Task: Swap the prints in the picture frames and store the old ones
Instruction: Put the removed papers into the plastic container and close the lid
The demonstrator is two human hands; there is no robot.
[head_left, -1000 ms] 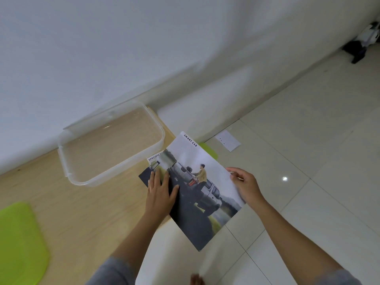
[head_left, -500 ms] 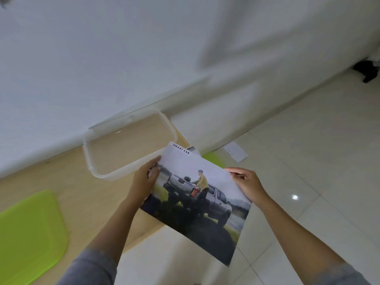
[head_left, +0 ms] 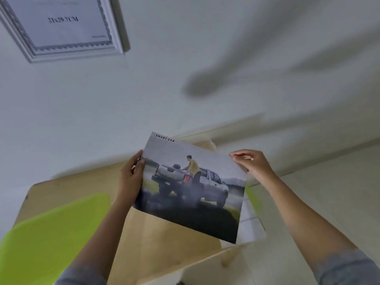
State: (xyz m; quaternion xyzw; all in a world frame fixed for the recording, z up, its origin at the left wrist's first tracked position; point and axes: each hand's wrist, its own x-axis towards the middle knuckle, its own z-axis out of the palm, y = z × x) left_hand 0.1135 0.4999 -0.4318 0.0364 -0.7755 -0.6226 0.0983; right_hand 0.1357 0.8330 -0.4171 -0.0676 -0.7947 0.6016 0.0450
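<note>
print (head_left: 191, 182) (pickup truck, person in a yellow top, "smart car" heading) is held in the air over the wooden worktop (head_left: 156, 233), face toward us, tilted down to the right. left grip (head_left: 131, 177) is wrapped round the left edge, thumb on the front and fingers behind. right grip (head_left: 250, 163) pinches the top right corner between thumb and fingertips. both are closed on the sheet and neither is free. picture frame (head_left: 61, 27) is on the wall up and to the left, well apart from the print, with a bordered stock insert reading 21x29.7cm inside it. green mat (head_left: 51, 233) lies on the worktop at lower left. a clear container (head_left: 207, 140) shows only as a rim behind the print's top edge. our reading: the truck print is the new one, being carried toward the frame, and the insert has not yet come out, so the swap on this frame has barely begun. next move likely calls for freeing a grip: set the print flat on the worktop, then open the frame. risk: creasing the pinched corner.
</note>
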